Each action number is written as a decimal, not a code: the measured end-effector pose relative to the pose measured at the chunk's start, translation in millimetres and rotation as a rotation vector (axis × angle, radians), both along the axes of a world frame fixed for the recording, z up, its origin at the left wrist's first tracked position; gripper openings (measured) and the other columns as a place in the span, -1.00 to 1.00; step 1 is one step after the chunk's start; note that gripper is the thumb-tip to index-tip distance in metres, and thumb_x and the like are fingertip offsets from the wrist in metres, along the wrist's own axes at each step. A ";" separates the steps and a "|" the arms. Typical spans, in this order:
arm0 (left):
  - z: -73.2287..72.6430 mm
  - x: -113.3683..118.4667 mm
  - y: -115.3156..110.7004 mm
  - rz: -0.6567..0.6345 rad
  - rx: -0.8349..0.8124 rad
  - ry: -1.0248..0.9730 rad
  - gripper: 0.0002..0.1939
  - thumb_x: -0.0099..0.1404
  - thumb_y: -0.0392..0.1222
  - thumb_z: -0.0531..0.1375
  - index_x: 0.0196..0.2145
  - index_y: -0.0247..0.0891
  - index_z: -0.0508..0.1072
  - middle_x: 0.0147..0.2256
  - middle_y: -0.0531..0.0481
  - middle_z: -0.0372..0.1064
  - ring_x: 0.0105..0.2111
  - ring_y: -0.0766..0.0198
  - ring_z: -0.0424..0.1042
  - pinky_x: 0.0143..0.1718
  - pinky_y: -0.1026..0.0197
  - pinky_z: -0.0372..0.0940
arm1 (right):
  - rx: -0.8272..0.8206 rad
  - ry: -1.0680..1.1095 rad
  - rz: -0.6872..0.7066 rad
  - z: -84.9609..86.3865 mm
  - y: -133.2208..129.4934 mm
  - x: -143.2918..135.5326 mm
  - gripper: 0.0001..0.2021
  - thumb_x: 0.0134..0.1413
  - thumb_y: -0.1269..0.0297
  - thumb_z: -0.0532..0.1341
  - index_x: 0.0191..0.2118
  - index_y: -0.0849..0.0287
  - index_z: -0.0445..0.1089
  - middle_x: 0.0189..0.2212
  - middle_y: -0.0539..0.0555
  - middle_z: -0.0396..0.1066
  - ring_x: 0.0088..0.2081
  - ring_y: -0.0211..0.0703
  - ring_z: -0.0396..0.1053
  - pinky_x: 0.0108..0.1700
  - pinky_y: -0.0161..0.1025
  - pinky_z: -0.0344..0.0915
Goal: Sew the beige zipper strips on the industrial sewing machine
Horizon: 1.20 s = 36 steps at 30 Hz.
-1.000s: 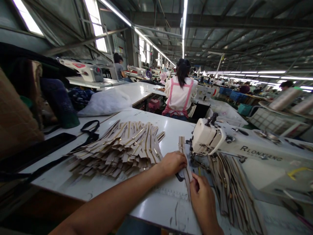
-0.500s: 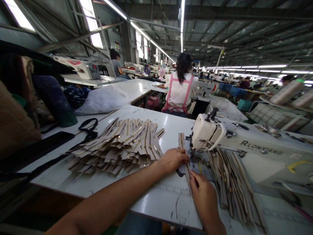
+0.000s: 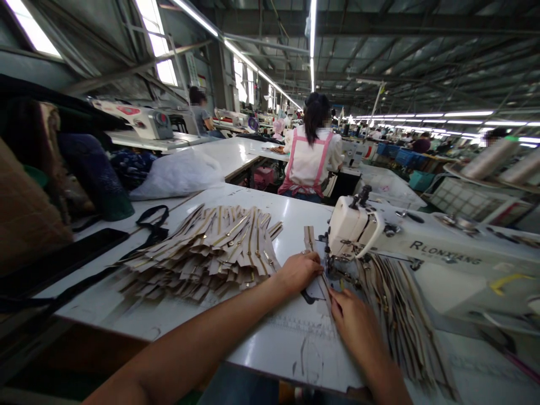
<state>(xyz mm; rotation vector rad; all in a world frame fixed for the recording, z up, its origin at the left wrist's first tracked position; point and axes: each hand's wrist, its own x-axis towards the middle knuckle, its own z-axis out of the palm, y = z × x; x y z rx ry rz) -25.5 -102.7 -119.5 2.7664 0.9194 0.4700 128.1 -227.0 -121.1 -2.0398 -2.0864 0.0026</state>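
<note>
So both hands are working one beige metal-tooth zipper (image 3: pixel 309 236) right next to the needle end of a white lockstitch-style sewing machine (image 3: pixel 351 225). It's lying on the white tabletop (image 3: pixel 265 343), running lengthwise just left of the presser area, with its far end poking out past the knuckles.

The left hand (image 3: pixel 301 273) is curling its fingers down over the middle of the tape, basically clamping it. The right hand (image 3: pixel 356 320) is taking the nearer stretch and looks to be pinching it narrow between thumb and fingertips, though its palm side is hidden, so I'm not swearing to it.

My read is that they're lining up and steadying the tape beside the needle. I'd say this spot is calling for keeping the strip flat and straight while both sets of fingers are staying clear of the needle. I can't tell if the tape is actually sitting under the foot.

Over on the left, a messy pile of zippers (image 3: pixel 236 242) is fanning out, and a bundle of zippers (image 3: pixel 392 309) is hanging together under the machine arm.

Compared with half a second ago, the left hand is barely shifting, but the right one is reaching out flatter, its forearm is slanting in from further right, and it's covering more of the near tape.
</note>
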 end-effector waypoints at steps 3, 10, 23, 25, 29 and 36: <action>2.8 8.8 4.2 0.058 -0.022 0.008 -0.75 0.40 -0.23 0.07 -0.18 -0.17 0.56 -0.12 -0.07 0.41 -0.11 0.12 0.40 -0.21 0.20 0.32 | -0.031 -0.015 0.033 9.5 15.6 6.8 -0.65 0.21 0.42 0.02 -0.05 0.08 0.50 -0.19 0.11 0.52 -0.24 -0.11 0.50 -0.26 -0.31 0.35; 9.1 24.3 16.8 0.078 -0.023 0.000 -0.79 0.35 -0.24 0.14 -0.30 -0.19 0.60 -0.17 -0.10 0.41 -0.07 0.09 0.30 -0.05 0.14 0.24 | 0.051 -0.042 -0.036 -0.8 19.5 0.2 -0.65 0.20 0.47 0.00 -0.08 0.14 0.49 -0.21 0.13 0.52 -0.25 -0.16 0.50 -0.30 -0.37 0.32; -1.7 26.9 31.1 0.056 -0.026 -0.045 -0.82 0.35 -0.19 0.16 -0.26 -0.12 0.60 -0.16 -0.05 0.40 -0.11 0.13 0.31 -0.08 0.14 0.21 | 0.057 -0.033 -0.091 -8.0 21.5 -11.2 -0.64 0.24 0.46 -0.04 -0.07 0.20 0.48 -0.24 0.19 0.51 -0.28 -0.13 0.51 -0.33 -0.33 0.32; -1.6 26.6 30.5 0.054 -0.020 -0.045 -0.82 0.35 -0.19 0.16 -0.25 -0.11 0.60 -0.17 -0.04 0.40 -0.12 0.13 0.32 -0.09 0.15 0.22 | 0.063 -0.022 -0.092 -9.2 21.4 -10.6 -0.64 0.24 0.45 -0.04 -0.07 0.19 0.48 -0.24 0.18 0.51 -0.28 -0.13 0.50 -0.33 -0.33 0.32; -3.1 26.6 29.8 0.060 0.003 -0.057 -0.81 0.36 -0.18 0.15 -0.26 -0.13 0.60 -0.17 -0.04 0.40 -0.14 0.14 0.33 -0.14 0.17 0.23 | 0.063 -0.004 -0.094 -10.9 21.7 -9.4 -0.64 0.25 0.44 -0.04 -0.05 0.19 0.48 -0.24 0.17 0.51 -0.27 -0.12 0.50 -0.31 -0.33 0.32; -9.9 26.4 32.9 0.044 0.023 -0.097 -0.80 0.37 -0.17 0.14 -0.27 -0.13 0.59 -0.14 -0.02 0.41 -0.12 0.16 0.34 -0.10 0.19 0.23 | 0.054 -0.010 -0.101 -12.0 23.2 -9.3 -0.64 0.26 0.43 -0.04 -0.04 0.20 0.47 -0.19 0.19 0.51 -0.20 -0.09 0.49 -0.25 -0.30 0.33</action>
